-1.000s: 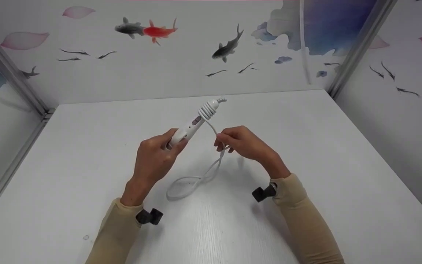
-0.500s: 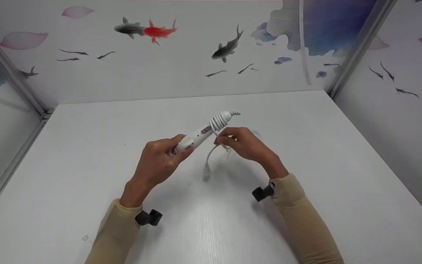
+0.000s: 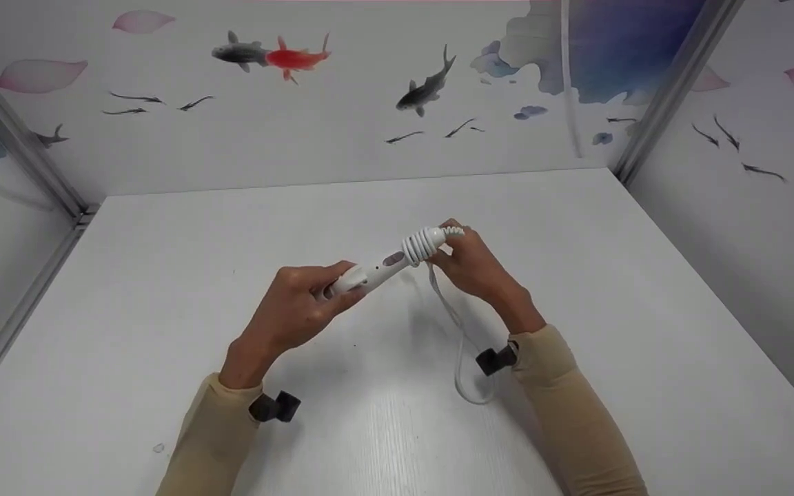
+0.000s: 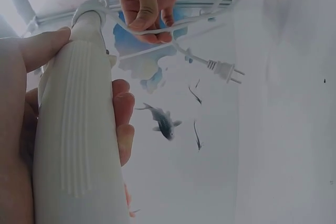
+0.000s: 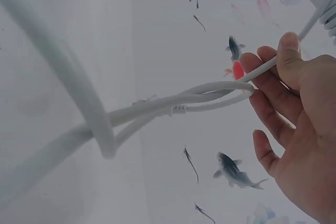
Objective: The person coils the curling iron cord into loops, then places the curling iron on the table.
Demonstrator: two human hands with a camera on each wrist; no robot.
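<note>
White tabletop (image 3: 163,296) below, the corded device (image 3: 382,271) spans between both hands (image 3: 293,303) (image 3: 477,267).

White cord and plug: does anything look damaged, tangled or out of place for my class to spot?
No damage shows. The oddest thing is the cord: part is neatly coiled round the white tool, while the rest trails untidily in crossing loops, its plug dangling.

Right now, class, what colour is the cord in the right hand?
The cord is white, seen best in the right wrist view.
</note>
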